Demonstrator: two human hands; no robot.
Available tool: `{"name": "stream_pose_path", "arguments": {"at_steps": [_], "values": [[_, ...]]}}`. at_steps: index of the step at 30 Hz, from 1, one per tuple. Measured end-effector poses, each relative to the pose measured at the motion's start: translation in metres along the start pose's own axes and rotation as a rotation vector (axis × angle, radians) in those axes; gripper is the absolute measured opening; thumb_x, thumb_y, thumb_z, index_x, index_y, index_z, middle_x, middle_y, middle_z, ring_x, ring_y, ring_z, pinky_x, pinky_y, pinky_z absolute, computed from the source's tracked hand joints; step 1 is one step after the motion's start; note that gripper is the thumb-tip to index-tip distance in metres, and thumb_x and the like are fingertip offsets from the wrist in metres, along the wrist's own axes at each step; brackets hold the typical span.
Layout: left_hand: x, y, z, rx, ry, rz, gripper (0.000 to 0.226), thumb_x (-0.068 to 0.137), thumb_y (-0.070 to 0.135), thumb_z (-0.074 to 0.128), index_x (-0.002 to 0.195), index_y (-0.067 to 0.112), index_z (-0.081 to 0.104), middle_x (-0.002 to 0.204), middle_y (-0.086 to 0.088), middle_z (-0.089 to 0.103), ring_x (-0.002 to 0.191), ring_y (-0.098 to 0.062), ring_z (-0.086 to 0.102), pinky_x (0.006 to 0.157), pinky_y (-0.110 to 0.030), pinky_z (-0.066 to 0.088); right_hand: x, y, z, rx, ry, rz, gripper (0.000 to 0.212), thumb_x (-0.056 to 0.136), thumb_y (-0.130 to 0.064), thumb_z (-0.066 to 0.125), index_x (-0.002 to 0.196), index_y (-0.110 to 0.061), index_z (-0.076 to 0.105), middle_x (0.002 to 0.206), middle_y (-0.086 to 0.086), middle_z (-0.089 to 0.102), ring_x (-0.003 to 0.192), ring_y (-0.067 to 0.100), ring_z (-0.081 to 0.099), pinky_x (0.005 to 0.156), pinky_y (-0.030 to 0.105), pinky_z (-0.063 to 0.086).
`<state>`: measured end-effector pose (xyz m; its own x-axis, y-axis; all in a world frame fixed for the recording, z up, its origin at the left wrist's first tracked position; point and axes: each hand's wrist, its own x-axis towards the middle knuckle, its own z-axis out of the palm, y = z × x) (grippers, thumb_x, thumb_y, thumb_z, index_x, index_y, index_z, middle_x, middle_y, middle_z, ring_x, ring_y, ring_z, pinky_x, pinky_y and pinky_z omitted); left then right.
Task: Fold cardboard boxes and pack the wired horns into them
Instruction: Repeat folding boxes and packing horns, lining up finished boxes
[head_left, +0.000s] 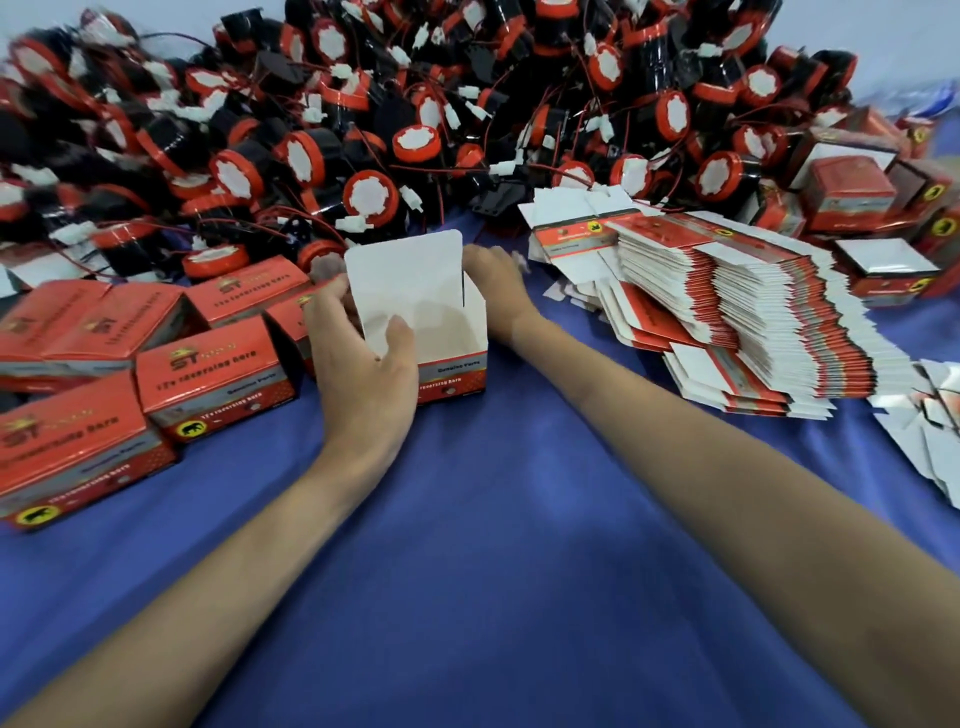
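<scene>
An open red and white cardboard box (447, 332) stands on the blue cloth at the middle, its white lid flap upright. My left hand (363, 358) grips the box's left side, thumb hooked over the front wall into the white inside. My right hand (493, 280) reaches past the box's right side toward the pile of wired horns (363, 130), black and red with white stickers; its fingertips are blurred and nothing shows in them. No horn is visible inside the box.
Closed red boxes (208, 374) lie in rows at the left. A tall stack of flat unfolded boxes (727, 301) sits at the right, with more boxes (852, 197) behind it. Loose white flaps (930, 436) lie at the far right. The blue cloth (493, 519) covers the table.
</scene>
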<state>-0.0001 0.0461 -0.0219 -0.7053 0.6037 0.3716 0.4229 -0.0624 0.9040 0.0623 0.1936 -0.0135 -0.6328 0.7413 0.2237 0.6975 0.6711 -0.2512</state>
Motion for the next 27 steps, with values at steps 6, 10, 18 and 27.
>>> {"name": "stream_pose_path", "arguments": {"at_steps": [6, 10, 18, 27], "values": [[-0.003, 0.005, -0.001, 0.007, -0.024, 0.002, 0.052, 0.087, 0.016, 0.064, 0.132, 0.013, 0.038, 0.125, 0.003, 0.039, 0.107, 0.003, 0.043, 0.1, -0.021, 0.04, -0.047, 0.0, -0.021, 0.196, 0.243, 0.001, 0.022, 0.092, -0.013, 0.05, 0.078, -0.002, 0.062, 0.074, 0.009, 0.05, 0.081, 0.036, 0.052, 0.061, 0.034, 0.023], [-0.01, 0.013, -0.003, -0.013, -0.104, 0.177, 0.082, 0.072, 0.029, 0.072, 0.137, 0.003, 0.03, 0.132, -0.009, 0.032, 0.127, -0.019, 0.038, 0.108, -0.028, 0.037, -0.094, 0.008, -0.039, 0.194, 0.366, -0.023, 0.031, 0.09, -0.018, 0.053, 0.06, -0.015, 0.049, 0.053, -0.003, 0.043, 0.059, 0.032, 0.051, 0.055, 0.034, 0.029], [-0.017, 0.011, -0.001, 0.31, -0.046, 0.414, 0.101, 0.065, 0.024, 0.086, 0.144, 0.001, 0.029, 0.142, -0.021, 0.027, 0.135, -0.028, 0.022, 0.111, -0.041, 0.024, -0.146, 0.023, -0.061, 0.57, 0.557, -0.439, 0.024, 0.08, -0.014, 0.052, 0.059, -0.001, 0.055, 0.044, 0.001, 0.041, 0.043, 0.01, 0.032, 0.05, 0.006, 0.023], [-0.016, 0.005, 0.001, 0.394, -0.052, 0.618, 0.055, 0.074, 0.012, 0.078, 0.125, 0.012, 0.058, 0.143, -0.015, 0.021, 0.138, -0.03, 0.018, 0.116, -0.033, 0.013, -0.129, 0.021, -0.043, 0.624, 0.59, -0.15, 0.027, 0.099, -0.007, 0.043, 0.089, 0.002, 0.066, 0.096, 0.012, 0.055, 0.092, 0.019, 0.054, 0.085, 0.025, 0.044]]}}
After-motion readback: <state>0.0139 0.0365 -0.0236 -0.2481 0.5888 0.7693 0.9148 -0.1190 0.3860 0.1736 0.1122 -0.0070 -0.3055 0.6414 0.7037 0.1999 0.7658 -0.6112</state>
